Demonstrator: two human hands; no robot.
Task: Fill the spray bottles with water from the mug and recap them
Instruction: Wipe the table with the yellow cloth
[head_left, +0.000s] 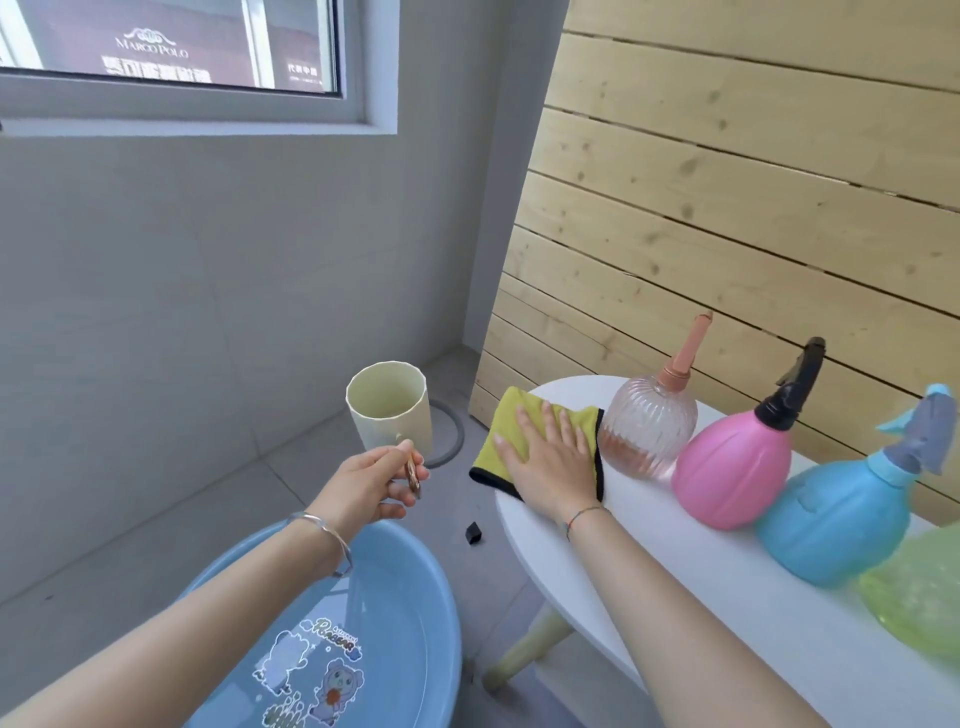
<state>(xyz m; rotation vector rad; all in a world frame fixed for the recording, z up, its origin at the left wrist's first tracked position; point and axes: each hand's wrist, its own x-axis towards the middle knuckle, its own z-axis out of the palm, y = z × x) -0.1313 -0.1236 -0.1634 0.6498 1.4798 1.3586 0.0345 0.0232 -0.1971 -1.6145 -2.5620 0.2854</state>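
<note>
Blue basin (415, 623) sits on the floor under the left forearm. Above its far rim the left hand (374, 483) pinches the handle of a cream mug (388, 405), held upright in the air; whether it holds water I cannot tell. On the white table (675, 545) the right hand (550, 452) lies flat, fingers straight, on a yellow cloth (511, 410). Beside the cloth stand four bottles in a row: clear (649, 426), pink (732, 467), blue (836, 519), all capped, and green (919, 597), cut off by the frame.
</note>
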